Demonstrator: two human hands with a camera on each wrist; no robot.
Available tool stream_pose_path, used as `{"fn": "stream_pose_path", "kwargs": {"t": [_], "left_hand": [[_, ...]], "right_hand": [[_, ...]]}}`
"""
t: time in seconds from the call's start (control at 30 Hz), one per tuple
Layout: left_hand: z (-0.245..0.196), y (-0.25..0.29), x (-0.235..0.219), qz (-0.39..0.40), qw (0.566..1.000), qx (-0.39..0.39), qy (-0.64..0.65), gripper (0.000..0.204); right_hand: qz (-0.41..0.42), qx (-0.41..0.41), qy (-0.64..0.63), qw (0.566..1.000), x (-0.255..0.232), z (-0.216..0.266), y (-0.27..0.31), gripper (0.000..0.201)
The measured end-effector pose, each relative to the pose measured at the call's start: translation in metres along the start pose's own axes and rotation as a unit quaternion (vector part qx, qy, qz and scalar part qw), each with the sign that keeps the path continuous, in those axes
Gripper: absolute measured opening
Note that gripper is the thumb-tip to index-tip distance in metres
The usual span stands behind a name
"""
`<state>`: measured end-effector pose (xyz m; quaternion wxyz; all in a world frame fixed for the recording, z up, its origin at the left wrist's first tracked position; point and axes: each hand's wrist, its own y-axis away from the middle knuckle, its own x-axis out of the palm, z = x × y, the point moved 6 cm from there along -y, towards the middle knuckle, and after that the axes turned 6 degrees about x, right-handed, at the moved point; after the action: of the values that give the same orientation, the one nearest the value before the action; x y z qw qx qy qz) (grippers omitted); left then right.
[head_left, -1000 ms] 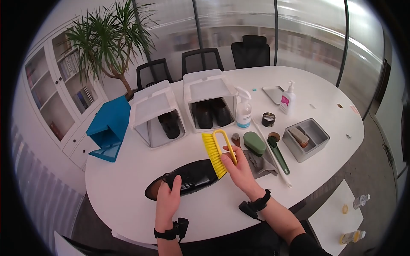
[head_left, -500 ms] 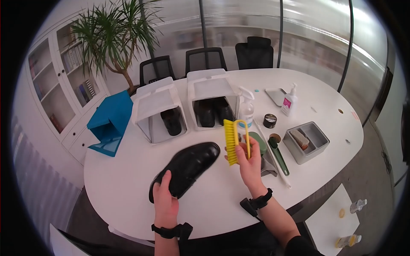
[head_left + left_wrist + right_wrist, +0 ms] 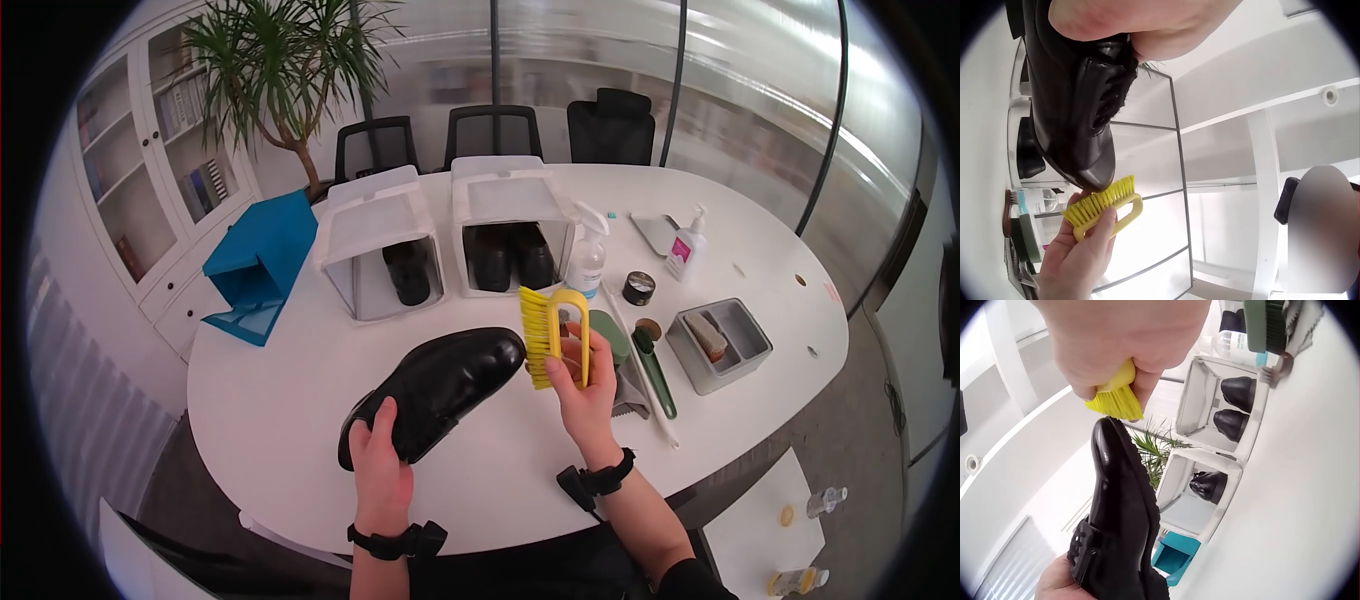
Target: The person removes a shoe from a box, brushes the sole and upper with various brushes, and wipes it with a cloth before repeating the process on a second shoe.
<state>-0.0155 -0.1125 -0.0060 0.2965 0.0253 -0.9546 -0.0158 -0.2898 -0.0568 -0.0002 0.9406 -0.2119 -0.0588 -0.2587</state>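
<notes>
Left hand [image 3: 382, 472] grips the black shoe [image 3: 450, 380], right hand [image 3: 588, 402] holds the yellow brush [image 3: 536, 340] at the shoe's toe; a slack left grip could let the shoe twist!

A cabinet [image 3: 132, 190] stood at the far left, a plant [image 3: 285, 75] to its right, and chairs [image 3: 612, 130] lined the table's [image 3: 270, 400] far side before a glass wall [image 3: 590, 50]. A blue box [image 3: 268, 232] sat at the left, a pump bottle [image 3: 687, 252] beside a tray [image 3: 655, 232] far right. Near right, a side table [image 3: 760, 510] held two bottles [image 3: 797, 582].
</notes>
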Motion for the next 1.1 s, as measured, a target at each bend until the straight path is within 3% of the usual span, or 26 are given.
{"fn": "stream_pose_path", "kwargs": {"t": [0.23,0.43,0.5,0.53,0.6,0.7,0.87,0.97,1.03,1.1], "left_hand": [[-0.011,-0.002,0.001,0.044,0.997,0.053,-0.030,0.017],[-0.009,-0.007,-0.011,0.098,0.987,0.088,-0.087,0.020],[-0.009,-0.006,-0.009,0.119,0.981,0.091,-0.125,0.019],[-0.007,-0.006,-0.012,0.116,0.981,0.092,-0.123,0.019],[-0.006,-0.008,-0.011,0.155,0.945,0.151,-0.246,0.019],[-0.005,-0.005,-0.004,0.205,0.921,0.212,-0.256,0.018],[0.002,-0.007,-0.005,0.223,0.951,0.134,-0.166,0.022],[0.006,-0.007,0.000,0.257,0.915,0.178,-0.254,0.022],[0.001,-0.007,0.013,0.302,0.868,0.210,-0.332,0.023],[-0.007,-0.013,0.021,0.318,0.843,0.245,-0.359,0.025]], "right_hand": [[0.023,0.019,0.049,0.998,0.002,0.009,-0.003,0.052],[0.100,0.098,0.106,0.984,0.001,0.012,-0.010,0.045],[0.167,0.083,0.228,0.956,0.004,0.012,-0.010,0.043],[0.170,0.083,0.229,0.955,0.006,0.014,-0.011,0.043],[0.220,0.053,0.278,0.934,0.016,0.022,-0.008,0.041],[0.233,0.074,0.294,0.924,0.024,0.021,-0.008,0.039],[0.251,0.064,0.303,0.917,0.034,0.028,-0.007,0.037],[0.261,0.052,0.319,0.910,0.045,0.036,-0.006,0.037],[0.264,0.036,0.329,0.906,0.054,0.047,-0.010,0.036],[0.275,-0.025,0.328,0.903,0.063,0.061,-0.013,0.036]]}}
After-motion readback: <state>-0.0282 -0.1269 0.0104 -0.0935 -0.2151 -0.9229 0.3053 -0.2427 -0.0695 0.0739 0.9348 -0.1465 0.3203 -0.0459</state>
